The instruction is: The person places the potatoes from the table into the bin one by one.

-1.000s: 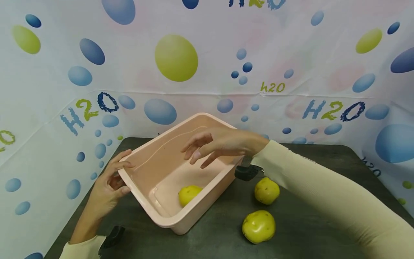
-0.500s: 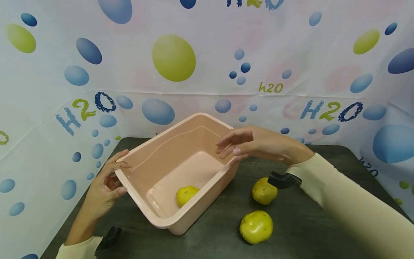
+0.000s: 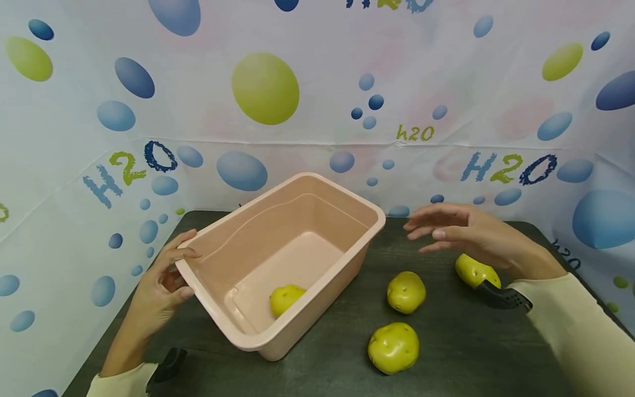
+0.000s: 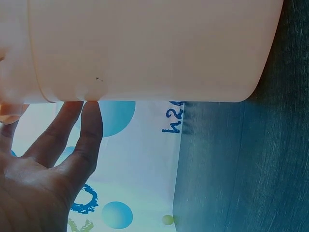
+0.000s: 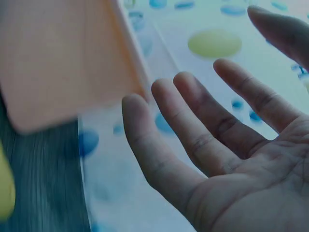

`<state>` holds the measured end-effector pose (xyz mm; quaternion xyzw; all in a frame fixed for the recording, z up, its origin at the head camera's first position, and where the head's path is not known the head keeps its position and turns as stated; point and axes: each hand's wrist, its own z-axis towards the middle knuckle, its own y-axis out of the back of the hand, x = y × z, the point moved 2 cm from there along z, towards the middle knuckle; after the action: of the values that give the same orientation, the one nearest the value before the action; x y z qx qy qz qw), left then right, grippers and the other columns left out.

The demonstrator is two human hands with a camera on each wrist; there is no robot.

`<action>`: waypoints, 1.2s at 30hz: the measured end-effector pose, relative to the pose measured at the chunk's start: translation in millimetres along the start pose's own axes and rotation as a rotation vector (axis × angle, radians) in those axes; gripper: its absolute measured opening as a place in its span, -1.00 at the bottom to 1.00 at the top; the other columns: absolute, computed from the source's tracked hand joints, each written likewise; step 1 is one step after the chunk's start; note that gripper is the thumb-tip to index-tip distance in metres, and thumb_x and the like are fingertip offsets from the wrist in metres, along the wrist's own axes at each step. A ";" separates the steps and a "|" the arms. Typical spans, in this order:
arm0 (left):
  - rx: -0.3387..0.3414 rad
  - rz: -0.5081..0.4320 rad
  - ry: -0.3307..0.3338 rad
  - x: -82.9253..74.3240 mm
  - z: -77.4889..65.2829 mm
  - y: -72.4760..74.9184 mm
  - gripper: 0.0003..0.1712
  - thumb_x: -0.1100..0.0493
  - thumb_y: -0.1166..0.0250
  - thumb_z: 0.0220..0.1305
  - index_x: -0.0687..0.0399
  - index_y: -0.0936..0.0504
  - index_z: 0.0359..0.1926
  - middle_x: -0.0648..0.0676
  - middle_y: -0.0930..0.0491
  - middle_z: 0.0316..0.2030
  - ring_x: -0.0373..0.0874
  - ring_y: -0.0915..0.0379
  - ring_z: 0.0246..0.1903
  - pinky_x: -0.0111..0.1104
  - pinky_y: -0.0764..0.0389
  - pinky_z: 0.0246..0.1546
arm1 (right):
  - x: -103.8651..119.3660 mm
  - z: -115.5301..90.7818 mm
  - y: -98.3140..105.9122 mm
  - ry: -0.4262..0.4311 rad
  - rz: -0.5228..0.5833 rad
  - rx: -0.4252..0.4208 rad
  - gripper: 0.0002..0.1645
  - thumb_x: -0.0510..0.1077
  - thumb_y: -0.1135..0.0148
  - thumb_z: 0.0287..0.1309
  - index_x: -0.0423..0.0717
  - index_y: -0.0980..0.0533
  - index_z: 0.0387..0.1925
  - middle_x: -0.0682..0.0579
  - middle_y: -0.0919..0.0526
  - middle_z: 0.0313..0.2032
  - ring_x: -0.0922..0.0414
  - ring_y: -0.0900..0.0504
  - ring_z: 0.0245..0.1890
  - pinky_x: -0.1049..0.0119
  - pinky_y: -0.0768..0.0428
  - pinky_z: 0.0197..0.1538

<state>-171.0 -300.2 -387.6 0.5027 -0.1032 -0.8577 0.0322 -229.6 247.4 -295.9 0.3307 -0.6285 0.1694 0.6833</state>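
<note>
A pink plastic tub (image 3: 292, 220) stands on the table, with one lumpy yellow fruit (image 3: 286, 299) in its near end. At the tub's left corner, my left hand (image 3: 161, 286) grips the rim between thumb and fingers; in the left wrist view its fingers (image 4: 91, 128) meet the tub wall (image 4: 154, 53). My right hand (image 3: 471, 234) is in the air right of the tub, fingers extended and holding nothing. Below it lie two more yellow fruits, one nearer the tub (image 3: 406, 292) and one in front (image 3: 393, 348). Another yellow fruit (image 3: 476, 270) is partly covered by the right wrist.
The dark table (image 3: 461, 342) ends at the back and left against a white curtain (image 3: 317, 88) printed with blue and green dots and lettering. A black wrist camera strap (image 3: 503, 296) sits on the right arm.
My right hand has moved from above the tub out to the right, uncovering the tub's right rim. A fruit farther right has come into view. My left hand keeps its hold.
</note>
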 end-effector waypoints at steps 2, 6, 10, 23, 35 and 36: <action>-0.002 -0.001 0.002 -0.2 0.1 -0.4 -0.40 0.35 -0.52 0.21 0.46 -0.48 0.20 0.06 -0.17 0.57 -0.28 -0.37 0.32 -0.58 -0.66 0.08 | -10.2 -12.8 7.6 -0.010 -0.029 -0.051 -0.49 -0.31 0.07 0.60 -0.05 -0.38 0.46 0.10 -0.56 0.35 0.17 -0.62 0.28 0.14 -0.70 0.26; 0.000 -0.024 -0.013 -0.9 0.0 -1.7 -0.39 0.32 -0.53 0.22 0.46 -0.48 0.20 0.07 -0.17 0.57 -0.25 -0.36 0.33 -0.57 -0.66 0.08 | -31.0 -34.7 21.6 -0.007 -0.045 -0.130 -0.49 -0.33 0.10 0.61 -0.07 -0.37 0.47 0.15 -0.58 0.32 0.22 -0.63 0.26 0.16 -0.71 0.25; -0.001 -0.042 -0.021 -1.6 -0.8 -1.6 -0.38 0.31 -0.53 0.21 0.46 -0.48 0.20 0.08 -0.17 0.57 -0.23 -0.37 0.32 -0.56 -0.66 0.08 | -48.1 -49.3 33.0 -0.014 -0.078 -0.216 -0.49 -0.34 0.09 0.61 -0.03 -0.39 0.45 0.21 -0.61 0.29 0.27 -0.65 0.22 0.26 -0.73 0.19; -0.007 -0.008 0.000 -0.1 -0.6 -2.6 -0.39 0.29 -0.50 0.26 0.45 -0.46 0.22 0.05 -0.15 0.58 -0.26 -0.35 0.32 -0.58 -0.65 0.08 | -88.3 -82.8 44.5 -0.272 -0.430 -0.528 -0.39 0.07 -0.18 0.54 -0.02 -0.36 0.47 0.55 -0.50 0.15 0.67 -0.49 0.02 0.08 -0.64 0.25; -0.015 0.027 0.014 0.2 -1.1 -2.7 -0.41 0.33 -0.49 0.25 0.44 -0.47 0.23 0.05 -0.16 0.58 -0.31 -0.36 0.32 -0.58 -0.66 0.06 | -119.1 -89.5 46.2 -0.392 -0.491 -0.589 -0.09 0.19 -0.21 0.49 -0.21 -0.16 0.59 -0.46 -0.26 0.49 -0.44 -0.27 0.39 -0.55 -0.33 0.18; -0.014 0.024 0.013 0.4 -1.0 -2.5 -0.41 0.33 -0.49 0.26 0.44 -0.47 0.23 0.05 -0.16 0.58 -0.30 -0.36 0.32 -0.58 -0.66 0.05 | -121.4 -88.7 46.1 -0.400 -0.490 -0.589 -0.07 0.19 -0.22 0.48 -0.21 -0.14 0.60 -0.48 -0.24 0.49 -0.49 -0.23 0.41 -0.57 -0.32 0.19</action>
<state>-170.1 -298.0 -389.0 0.5068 -0.1028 -0.8547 0.0467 -211.7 362.1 -402.0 0.2875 -0.6728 -0.2519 0.6334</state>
